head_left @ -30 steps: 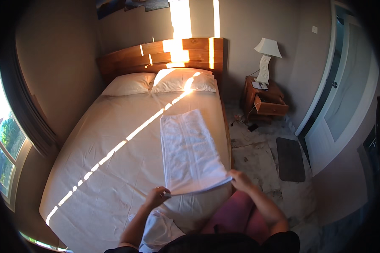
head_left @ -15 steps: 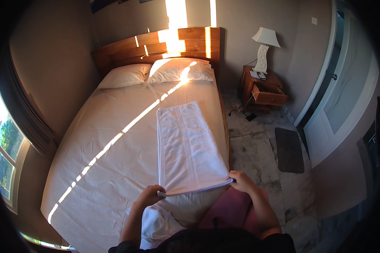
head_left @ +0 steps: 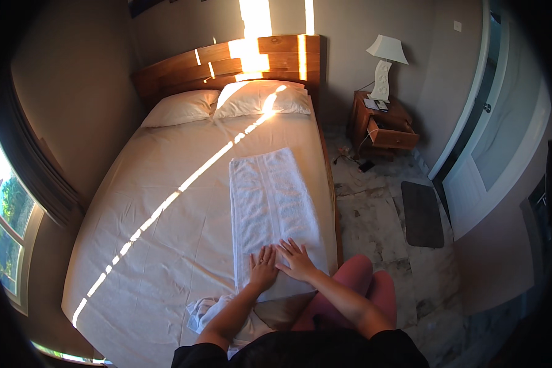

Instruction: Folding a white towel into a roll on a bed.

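Both hands lie flat and open on the near end of the white towel (head_left: pixel 273 214), fingers spread, gripping nothing: my left hand (head_left: pixel 262 268) sits just at nine o'clock of my right hand (head_left: pixel 296 259), the two nearly touching at the thumbs. From my remote seat I read this as a smoothing pass over a folded strip, so I would keep the palms flat, press lightly and sweep from the middle toward three and nine o'clock, then push toward twelve so no ridge gets trapped under the fold. That towel runs lengthwise along the right part of the bed (head_left: pixel 165 245), its far end pointing toward twelve o'clock and the two pillows (head_left: pixel 227 104), its long edge close to the mattress side. Care is needed there: too hard a shove toward three o'clock could, I judge, slide it off the edge. At seven o'clock of my hands a crumpled white cloth (head_left: pixel 211 310) lies near the foot of the sheet. Farther out at one o'clock stand a wooden nightstand (head_left: pixel 383 126) and a white lamp (head_left: pixel 385 58), and a dark mat (head_left: pixel 422 213) lies on the floor at three.
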Motion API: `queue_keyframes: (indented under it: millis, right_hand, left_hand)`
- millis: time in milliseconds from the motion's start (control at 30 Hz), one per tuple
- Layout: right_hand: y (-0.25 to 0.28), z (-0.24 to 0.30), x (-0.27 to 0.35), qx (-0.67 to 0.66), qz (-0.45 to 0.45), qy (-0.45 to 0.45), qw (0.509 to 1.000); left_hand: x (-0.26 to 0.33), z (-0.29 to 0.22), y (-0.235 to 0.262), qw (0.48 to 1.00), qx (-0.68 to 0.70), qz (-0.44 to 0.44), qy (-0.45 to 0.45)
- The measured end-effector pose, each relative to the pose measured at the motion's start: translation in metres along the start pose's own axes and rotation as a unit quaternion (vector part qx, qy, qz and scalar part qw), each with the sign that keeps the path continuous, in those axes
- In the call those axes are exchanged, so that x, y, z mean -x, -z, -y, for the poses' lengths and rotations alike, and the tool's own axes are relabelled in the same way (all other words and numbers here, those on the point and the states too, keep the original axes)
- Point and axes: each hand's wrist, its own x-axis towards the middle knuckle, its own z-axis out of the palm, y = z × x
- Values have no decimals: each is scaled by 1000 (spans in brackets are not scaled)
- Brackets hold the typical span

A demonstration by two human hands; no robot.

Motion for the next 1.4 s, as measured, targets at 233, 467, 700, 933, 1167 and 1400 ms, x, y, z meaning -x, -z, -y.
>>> queue_keyframes:
  millis: [233, 467, 700, 933, 1167, 1400]
  right_hand:
    - [-18, -51, 4, 85, -86, -76, 990]
    - [-25, -20, -54, 103, -81, -114, 985]
    - [-36, -86, -122, 116, -49, -82, 989]
    - [-11, -153, -181, 129, -58, -167, 976]
    - [-12, -179, -235, 126, -72, -208, 967]
    - [-18, -246, -310, 83, -147, -198, 966]
  left_hand:
    - [-3, 4, 17, 998, 24, -32, 50]
    - [-43, 20, 9, 994, 5, -43, 103]
    - [-111, 42, -7, 985, -8, -64, 158]
    - [-209, 87, -16, 967, -10, -107, 231]
    - [-309, 139, -42, 887, -32, -262, 378]
    - [-358, 192, -47, 864, 9, -308, 398]
